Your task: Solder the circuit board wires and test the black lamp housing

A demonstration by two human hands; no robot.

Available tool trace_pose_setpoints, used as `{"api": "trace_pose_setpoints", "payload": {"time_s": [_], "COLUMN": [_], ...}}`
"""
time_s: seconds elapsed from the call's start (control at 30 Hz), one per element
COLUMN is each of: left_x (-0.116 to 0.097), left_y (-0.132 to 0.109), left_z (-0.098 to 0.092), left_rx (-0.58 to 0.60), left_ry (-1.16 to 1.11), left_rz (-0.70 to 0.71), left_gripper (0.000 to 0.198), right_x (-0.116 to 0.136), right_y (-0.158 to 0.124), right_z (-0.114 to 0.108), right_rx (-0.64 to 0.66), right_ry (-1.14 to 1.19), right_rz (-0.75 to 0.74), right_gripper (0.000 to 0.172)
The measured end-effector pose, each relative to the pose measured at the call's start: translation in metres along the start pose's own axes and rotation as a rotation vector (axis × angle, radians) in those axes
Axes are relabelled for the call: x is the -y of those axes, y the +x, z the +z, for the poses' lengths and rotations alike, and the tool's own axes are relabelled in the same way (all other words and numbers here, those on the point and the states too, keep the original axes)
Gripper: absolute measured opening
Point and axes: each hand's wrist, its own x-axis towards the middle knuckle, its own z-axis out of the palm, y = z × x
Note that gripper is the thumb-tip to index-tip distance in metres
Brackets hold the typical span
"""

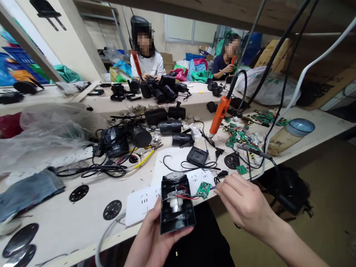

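Note:
My left hand (152, 231) is wrapped round an open black housing (178, 219), tilted up over the bench edge. Inside it sit a clear and white plastic part (175, 202) and red wires. These wires run out to a small green circuit board (204, 189), which hangs in the air between my hands. On the board's far side, my right hand (246, 204) pinches thin dark wires joined to it; its fingertips partly hide them. A white power strip (141, 204) lies on the bench just behind the housing, and a black plug (222, 174) is close to my right fingers.
An orange electric screwdriver (219, 116) hangs over the bench. Behind lie black lamp housings (170, 127), yellow-handled pliers (144, 157) and a heap of circuit boards (236, 137). A jar (289, 137) stands at right. Two people (152, 63) sit across the bench.

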Motion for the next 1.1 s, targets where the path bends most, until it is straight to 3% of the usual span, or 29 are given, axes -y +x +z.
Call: {"api": "trace_pose_setpoints", "payload": {"time_s": [0.17,0.4,0.63,0.9,1.1], "left_x": [0.002,0.015,0.021,0.026,0.031], "left_y": [0.002,0.003,0.002,0.006,0.011], "left_z": [0.005,0.006,0.010,0.011,0.013], "left_rx": [0.002,0.091,0.125,0.190,0.166], "left_ry": [0.061,0.057,0.069,0.055,0.008], "left_rz": [0.024,0.019,0.072,0.102,0.116], "left_gripper": [0.064,0.058,0.059,0.053,0.053], "right_x": [0.007,0.019,0.022,0.043,0.054], "right_y": [0.001,0.000,-0.005,-0.008,-0.008], "right_z": [-0.017,-0.010,0.003,0.030,0.041], "right_rx": [0.140,0.228,0.076,-0.228,-0.289], "right_ry": [0.396,0.769,0.640,0.249,0.131], "right_rz": [0.178,0.349,0.389,0.231,0.222], "right_gripper": [0.024,0.023,0.023,0.020,0.020]}}
